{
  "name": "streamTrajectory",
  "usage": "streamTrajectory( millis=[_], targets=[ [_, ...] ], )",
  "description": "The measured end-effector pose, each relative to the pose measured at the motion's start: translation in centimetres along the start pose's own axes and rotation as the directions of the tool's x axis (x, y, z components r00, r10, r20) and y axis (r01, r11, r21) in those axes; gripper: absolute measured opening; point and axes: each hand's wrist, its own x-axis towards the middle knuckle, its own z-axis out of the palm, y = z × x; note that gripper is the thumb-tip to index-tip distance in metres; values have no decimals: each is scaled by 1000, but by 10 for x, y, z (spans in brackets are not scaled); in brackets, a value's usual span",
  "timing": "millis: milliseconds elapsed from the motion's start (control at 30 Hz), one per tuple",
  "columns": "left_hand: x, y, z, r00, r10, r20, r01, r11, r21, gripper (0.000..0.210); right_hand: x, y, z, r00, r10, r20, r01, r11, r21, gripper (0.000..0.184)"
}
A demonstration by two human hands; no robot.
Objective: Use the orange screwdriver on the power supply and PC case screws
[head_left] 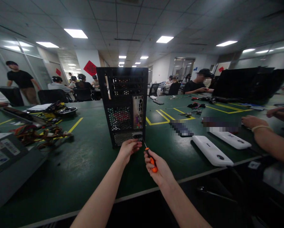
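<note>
Head view, computer case [122,102]; cables [33,134] left

A broad, matte green tabletop [73,155] with a pale front edge [137,192], marked with yellow tape lines [163,116], carries an upright black metal computer tower [125,101], its perforated back facing the viewer. On the left lie a grey metal case [18,177] with a white label, tangled multicoloured cables [28,134] and a round, shiny metal dish [67,111]. On the right, two oblong white plastic devices [210,152] lie side by side, near a dark, pixelated flat object [182,129]. Farther back lie black-and-red wires [196,105].
</note>
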Motion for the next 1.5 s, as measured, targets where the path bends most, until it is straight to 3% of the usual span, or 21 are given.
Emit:
streamTrajectory(
  millis=[167,267,400,467,533,600,667,733,833,1000,1100,1200,1367,1500],
  targets=[
    [-2,2,3,1000,-6,-16,7,999,41,17,-2,-7,0,989,134,57,-138,987,78,21],
    [-3,3,3,1000,6,-29,-4,998,58,16,-1,-6,1,985,140,99,-147,987,72,22],
    [-3,2,2,999,24,-30,-23,998,54,15,0,0,1,994,-98,36,102,988,-119,6],
    [-2,1,1,999,26,-31,-24,998,54,15,0,1,0,973,-229,12,227,952,-204,14],
    [-1,1,0,999,29,-35,-27,998,57,15,-2,1,-1,950,-312,-9,296,909,-294,21],
    [0,0,0,999,30,-32,-29,998,60,16,-4,0,-2,939,-344,-31,307,872,-382,18],
    [0,0,0,999,30,-28,-28,997,69,17,-5,-2,-3,955,-291,-53,251,892,-376,9],
    [0,0,1,999,26,-32,-23,996,87,18,-4,-4,-3,984,-172,-54,153,952,-264,4],
    [0,0,2,999,13,-42,-8,994,109,18,-3,-7,-4,999,-38,-20,35,993,-109,11],
    [-1,1,1,999,17,-41,-13,993,116,19,-2,-4,-3,993,-118,-7,116,984,-132,2],
    [-1,1,1,999,30,-43,-26,995,98,18,-3,-1,-1,981,-195,-13,189,965,-184,11],
    [0,0,1,998,32,-46,-28,996,86,18,-5,-2,1,992,-125,-23,120,982,-148,3],
    [1,-1,0,998,51,-34,-49,996,72,17,-5,-6,6,994,101,36,-104,992,78,21],
    [2,-2,-2,998,53,-26,-51,997,65,17,-2,-3,6,999,30,31,-30,999,10,15]
  ],
)
